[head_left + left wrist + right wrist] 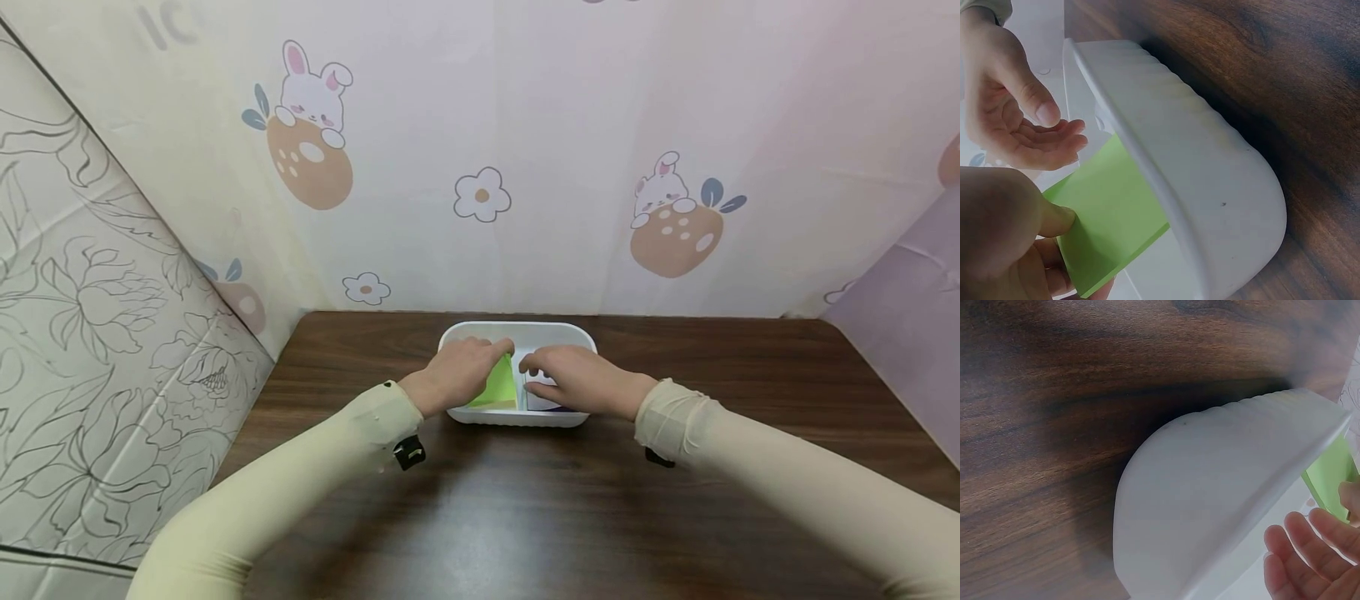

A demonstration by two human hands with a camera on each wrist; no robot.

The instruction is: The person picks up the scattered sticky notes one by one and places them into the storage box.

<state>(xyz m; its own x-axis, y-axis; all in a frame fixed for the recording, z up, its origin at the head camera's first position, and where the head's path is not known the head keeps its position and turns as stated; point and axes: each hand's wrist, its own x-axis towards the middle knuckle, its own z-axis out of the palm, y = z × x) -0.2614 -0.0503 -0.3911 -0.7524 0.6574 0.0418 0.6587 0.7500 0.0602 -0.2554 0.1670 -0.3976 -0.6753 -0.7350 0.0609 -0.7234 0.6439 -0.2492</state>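
Note:
A flat light-green paper pad sits tilted at the left side of a white plastic bin. My left hand pinches this pad by its edge, thumb on the upper face and fingers beneath. Over the right part of the bin is my right hand, its fingers loosely bent and holding nothing. Beneath that hand, a white item with a purple edge shows inside the bin, partly covered by the fingers. In the right wrist view the fingertips are near the bin's rim, apart from the green pad.
The bin stands on a dark brown wooden table, toward its back edge. Behind it rises a wall covering printed with rabbits and flowers. A sheet with line-drawn flowers borders the left side, and a lilac panel the right.

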